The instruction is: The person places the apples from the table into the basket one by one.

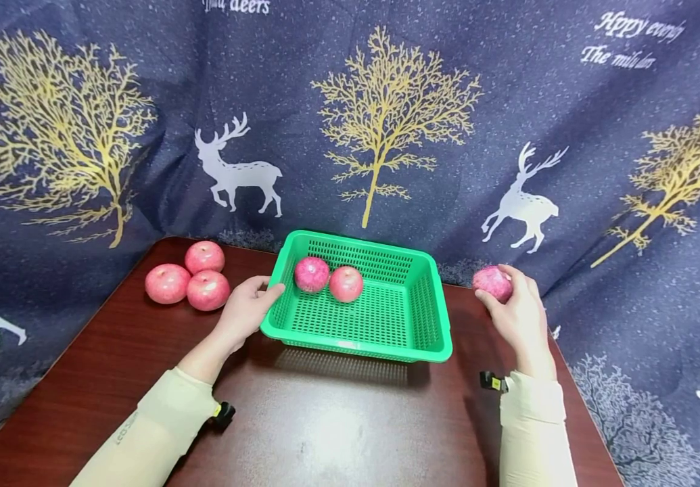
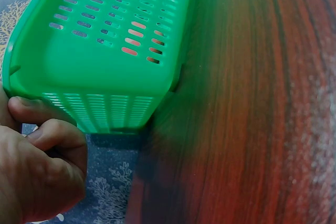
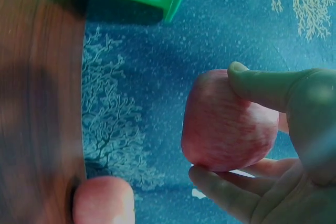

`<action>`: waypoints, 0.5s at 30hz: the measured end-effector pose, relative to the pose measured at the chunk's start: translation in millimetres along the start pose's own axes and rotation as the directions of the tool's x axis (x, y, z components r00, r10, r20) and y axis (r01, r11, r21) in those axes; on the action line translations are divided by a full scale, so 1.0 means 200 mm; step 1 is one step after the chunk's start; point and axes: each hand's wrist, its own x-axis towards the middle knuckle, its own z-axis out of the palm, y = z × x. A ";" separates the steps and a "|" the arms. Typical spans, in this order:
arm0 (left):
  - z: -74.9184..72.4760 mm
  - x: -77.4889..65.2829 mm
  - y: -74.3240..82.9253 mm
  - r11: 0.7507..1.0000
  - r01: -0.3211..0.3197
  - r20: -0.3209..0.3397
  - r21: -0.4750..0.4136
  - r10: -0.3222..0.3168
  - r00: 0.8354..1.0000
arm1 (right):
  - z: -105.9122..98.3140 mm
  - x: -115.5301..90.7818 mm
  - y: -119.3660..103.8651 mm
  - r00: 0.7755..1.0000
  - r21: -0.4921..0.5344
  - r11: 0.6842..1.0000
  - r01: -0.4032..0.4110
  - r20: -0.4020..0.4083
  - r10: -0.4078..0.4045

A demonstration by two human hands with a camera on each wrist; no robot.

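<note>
My left hand (image 1: 245,308) grips the left rim of a green plastic basket (image 1: 356,346), with the thumb on top of the rim and fingers curled below it in the left wrist view. Inside the basket, toward its back left, sit a dark red apple (image 1: 312,274) and a lighter red apple (image 1: 346,284). To the right of the basket, my right hand (image 1: 523,314) holds a red apple (image 3: 226,124) between thumb and fingers. In the right wrist view this apple is apart from the table, and another apple (image 3: 103,201) sits near the table's edge.
Three red apples (image 1: 208,291) are grouped at the back left of the brown wooden table (image 1: 301,419). A dark blue cloth (image 1: 301,88) printed with deer and trees hangs directly behind the table and along its sides.
</note>
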 end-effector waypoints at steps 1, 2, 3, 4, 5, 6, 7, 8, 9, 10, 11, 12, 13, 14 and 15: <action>0.00 0.00 0.00 1.000 -0.002 -0.002 0.004 0.002 1.000 | 0.00 0.00 -0.01 1.000 0.003 1.000 0.004 0.000 -0.004; 0.00 0.00 0.00 1.000 -0.003 -0.003 0.008 0.003 1.000 | 0.01 0.00 -0.02 1.000 0.005 1.000 0.009 -0.001 -0.009; 0.00 0.00 0.00 1.000 -0.005 -0.004 0.012 0.005 1.000 | 0.01 0.00 -0.03 1.000 0.009 1.000 0.014 -0.001 -0.014; 0.00 0.00 0.01 1.000 -0.007 -0.005 0.014 0.007 1.000 | 0.02 0.01 -0.04 1.000 0.013 1.000 0.022 -0.002 -0.022; -0.01 0.00 0.01 1.000 -0.009 -0.006 0.017 0.009 1.000 | 0.03 0.01 -0.05 1.000 0.017 0.999 0.027 -0.001 -0.027; -0.01 0.00 0.01 1.000 -0.012 -0.007 0.018 0.012 1.000 | 0.03 0.01 -0.06 0.999 0.021 0.999 0.033 -0.001 -0.032; -0.01 0.00 0.01 1.000 -0.014 -0.009 0.018 0.014 1.000 | 0.04 0.01 -0.07 0.999 0.027 0.999 0.040 -0.001 -0.040; -0.01 0.00 0.01 1.000 -0.014 -0.009 0.016 0.015 1.000 | 0.04 0.01 -0.08 0.999 0.034 0.998 0.048 -0.001 -0.048; -0.01 0.00 0.00 1.000 -0.016 -0.008 0.016 0.016 1.000 | 0.05 0.01 -0.09 0.998 0.038 0.998 0.056 -0.001 -0.056; -0.01 0.00 0.00 1.000 -0.016 -0.007 0.015 0.016 1.000 | 0.06 0.01 -0.10 0.998 0.043 0.997 0.063 -0.004 -0.063; -0.01 0.00 0.00 1.000 -0.016 -0.005 0.013 0.016 1.000 | 0.06 0.02 -0.11 0.998 0.048 0.997 0.065 -0.004 -0.065; 0.00 0.00 0.00 1.000 -0.015 -0.004 0.012 0.015 1.000 | 0.07 0.02 -0.12 0.998 0.049 0.997 0.066 -0.005 -0.066; 0.00 0.00 0.00 1.000 -0.015 -0.003 0.012 0.015 1.000 | 0.07 0.02 -0.13 0.998 0.048 0.997 0.068 -0.007 -0.067; 0.00 0.00 -0.01 1.000 -0.014 -0.002 0.013 0.014 1.000 | 0.08 0.02 -0.14 0.998 0.043 0.997 0.067 -0.007 -0.067; 0.00 0.00 -0.01 1.000 -0.013 -0.002 0.015 0.014 1.000 | 0.08 0.02 -0.15 0.998 0.040 0.997 0.066 -0.005 -0.065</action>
